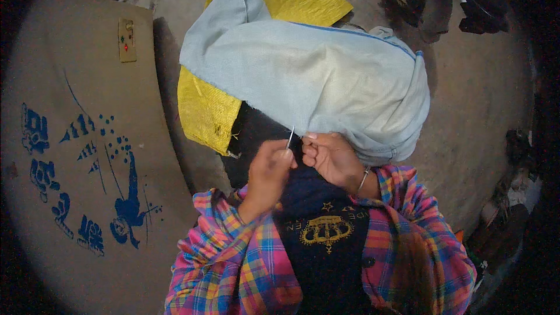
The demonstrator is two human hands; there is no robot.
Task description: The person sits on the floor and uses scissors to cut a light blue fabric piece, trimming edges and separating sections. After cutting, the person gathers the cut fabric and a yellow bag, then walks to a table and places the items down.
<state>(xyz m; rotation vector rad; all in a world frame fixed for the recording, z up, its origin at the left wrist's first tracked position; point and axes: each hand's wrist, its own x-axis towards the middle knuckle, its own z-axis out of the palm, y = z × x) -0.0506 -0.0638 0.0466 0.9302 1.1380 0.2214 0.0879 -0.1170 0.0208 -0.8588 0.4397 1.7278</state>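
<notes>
The slim metal tool (290, 140) points up beside the right hand (335, 162), so a slip could prick those fingers or snag the weave; slack folds could also let the edge slide off. The left hand's (268, 172) fingers grip the tool; the right's meet at the cloth's near edge, though I cannot tell whether they pinch it. The cloth (344, 84), pale blue, rumpled and blue-hemmed, lies beyond the hands, partly over yellow sacking (207, 108).
</notes>
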